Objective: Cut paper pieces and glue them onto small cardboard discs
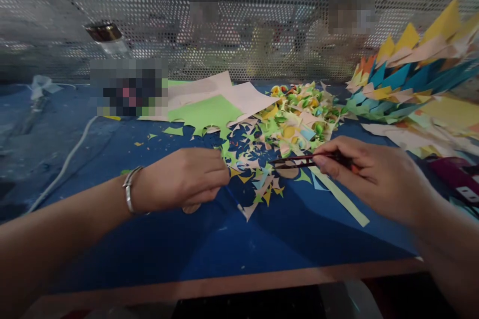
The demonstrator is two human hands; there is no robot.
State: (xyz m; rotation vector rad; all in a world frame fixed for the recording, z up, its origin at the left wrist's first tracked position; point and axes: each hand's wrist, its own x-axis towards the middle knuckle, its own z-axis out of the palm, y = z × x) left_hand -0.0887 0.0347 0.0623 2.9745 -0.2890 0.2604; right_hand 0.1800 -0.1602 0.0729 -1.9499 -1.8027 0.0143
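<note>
My left hand (190, 175), with a silver bangle at the wrist, hovers palm down over the blue tabletop (224, 249), its fingers curled and pressed together. Whatever they may hold is hidden. Close to those fingertips is a thin blue stick (234, 198) with a pale end, and a round tan disc (191, 208) shows partly below the hand. My right hand (359, 169) grips dark, slim scissors (295, 161), blades pointing left, thumb and index finger along them. Beneath the blades lie another tan disc (287, 171) and small cut paper scraps (267, 182).
Green sheet (209, 112) and pale sheets (252, 99) lie behind. A heap of curled paper bits (303, 114) sits right of them. Layered pointed paper (407, 75) rises at far right, above a purple tool (452, 177). A perforated metal screen (239, 25) stands behind; a white cable (71, 159) runs left.
</note>
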